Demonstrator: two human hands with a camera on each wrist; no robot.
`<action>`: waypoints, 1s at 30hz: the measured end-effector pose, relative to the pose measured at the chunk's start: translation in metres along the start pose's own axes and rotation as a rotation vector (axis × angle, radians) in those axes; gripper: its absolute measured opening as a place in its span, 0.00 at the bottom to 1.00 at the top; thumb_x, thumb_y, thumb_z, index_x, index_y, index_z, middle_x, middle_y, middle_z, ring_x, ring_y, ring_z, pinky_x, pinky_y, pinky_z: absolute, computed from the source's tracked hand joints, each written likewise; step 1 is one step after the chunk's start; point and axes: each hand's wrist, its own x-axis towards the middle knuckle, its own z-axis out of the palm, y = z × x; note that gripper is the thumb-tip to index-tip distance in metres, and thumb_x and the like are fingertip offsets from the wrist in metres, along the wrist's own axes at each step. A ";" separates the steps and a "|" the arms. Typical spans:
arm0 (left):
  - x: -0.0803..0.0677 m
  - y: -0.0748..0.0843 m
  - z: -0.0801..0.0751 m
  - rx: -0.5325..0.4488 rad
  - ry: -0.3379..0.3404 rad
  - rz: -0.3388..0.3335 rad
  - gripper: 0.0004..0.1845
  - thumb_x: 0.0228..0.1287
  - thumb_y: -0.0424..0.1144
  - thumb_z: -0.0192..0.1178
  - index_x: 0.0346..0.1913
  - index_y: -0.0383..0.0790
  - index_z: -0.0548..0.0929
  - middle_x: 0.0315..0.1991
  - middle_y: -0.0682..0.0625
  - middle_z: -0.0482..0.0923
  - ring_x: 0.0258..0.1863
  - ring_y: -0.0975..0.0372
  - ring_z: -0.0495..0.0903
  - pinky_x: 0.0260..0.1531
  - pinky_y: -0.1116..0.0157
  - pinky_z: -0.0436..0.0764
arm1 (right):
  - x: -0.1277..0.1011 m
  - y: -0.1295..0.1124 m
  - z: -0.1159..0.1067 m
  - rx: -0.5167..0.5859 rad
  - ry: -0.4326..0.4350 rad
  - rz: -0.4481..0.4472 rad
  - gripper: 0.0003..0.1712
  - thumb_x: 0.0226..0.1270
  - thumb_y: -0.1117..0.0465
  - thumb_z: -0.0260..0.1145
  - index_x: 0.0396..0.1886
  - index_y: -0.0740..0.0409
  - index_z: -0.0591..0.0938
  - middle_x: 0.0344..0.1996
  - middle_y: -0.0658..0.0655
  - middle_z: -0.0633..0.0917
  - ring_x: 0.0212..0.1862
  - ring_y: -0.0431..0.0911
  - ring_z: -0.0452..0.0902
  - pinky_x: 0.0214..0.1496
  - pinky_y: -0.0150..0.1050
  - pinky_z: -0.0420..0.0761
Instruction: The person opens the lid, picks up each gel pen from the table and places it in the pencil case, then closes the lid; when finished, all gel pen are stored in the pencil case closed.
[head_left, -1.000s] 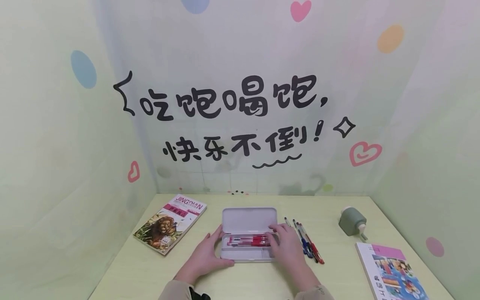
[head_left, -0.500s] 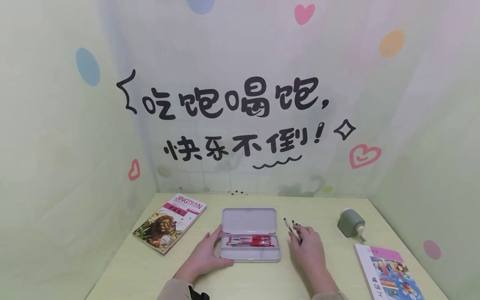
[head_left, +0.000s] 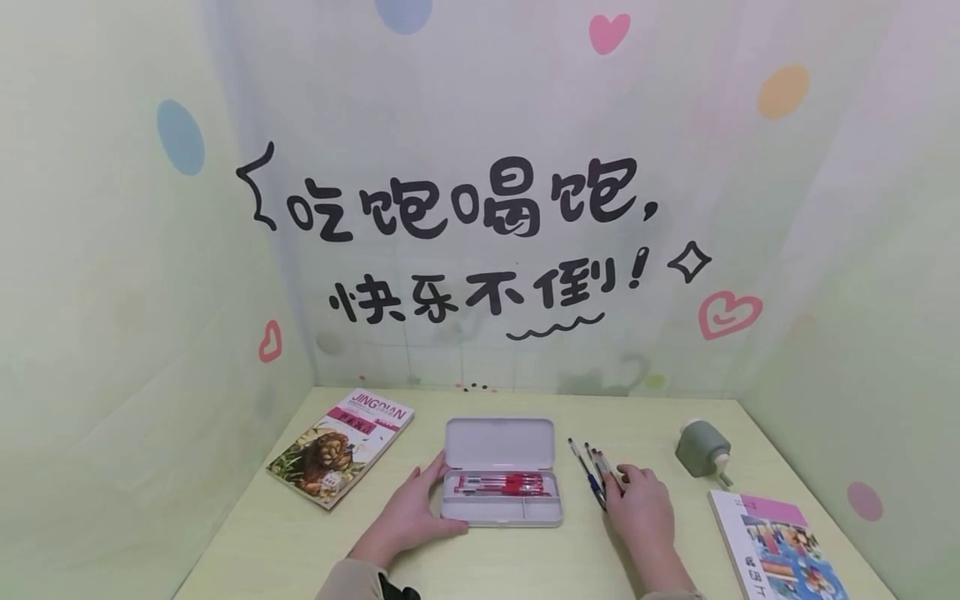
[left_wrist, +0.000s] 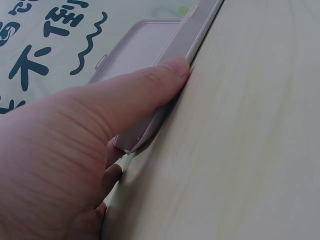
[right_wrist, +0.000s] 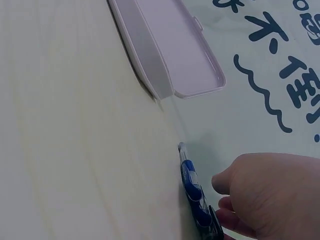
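A white pencil case stands with its lid raised, several red pens lying in its back compartment. My left hand grips the case's left end, thumb along the front edge and the other fingers round the side. In the left wrist view the thumb presses the case wall. To the right of the case, my right hand is low over a group of pens, partly covering them. Blue-capped pens lie beside its fingertips in the right wrist view; the thumb stands off from them.
A book with a lion cover lies at the left. On the right are a grey-green bottle with a pale pump top and a second book. A printed curtain stands behind the table.
My right hand has moved from the pencil case rightward to the loose pens, then farther right along them. The left hand keeps its hold on the case.
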 end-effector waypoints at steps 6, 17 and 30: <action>0.001 0.001 -0.001 0.003 -0.001 0.015 0.76 0.43 0.67 0.86 0.90 0.40 0.53 0.81 0.48 0.76 0.85 0.38 0.66 0.89 0.34 0.53 | 0.002 0.005 -0.002 -0.038 -0.044 0.041 0.27 0.78 0.48 0.66 0.59 0.67 0.88 0.52 0.74 0.88 0.48 0.66 0.85 0.47 0.65 0.87; 0.000 0.002 -0.001 -0.001 0.000 0.000 0.76 0.43 0.66 0.86 0.90 0.41 0.54 0.82 0.48 0.74 0.85 0.35 0.63 0.88 0.33 0.54 | 0.002 0.003 -0.007 -0.040 -0.088 0.072 0.22 0.78 0.51 0.66 0.54 0.65 0.90 0.44 0.68 0.88 0.40 0.58 0.82 0.33 0.51 0.81; -0.003 0.004 0.000 -0.019 -0.011 -0.053 0.76 0.42 0.64 0.87 0.90 0.42 0.54 0.82 0.50 0.74 0.86 0.30 0.55 0.85 0.28 0.55 | 0.003 0.002 -0.007 0.024 -0.125 0.122 0.21 0.79 0.52 0.65 0.53 0.67 0.87 0.37 0.61 0.88 0.35 0.51 0.82 0.31 0.42 0.77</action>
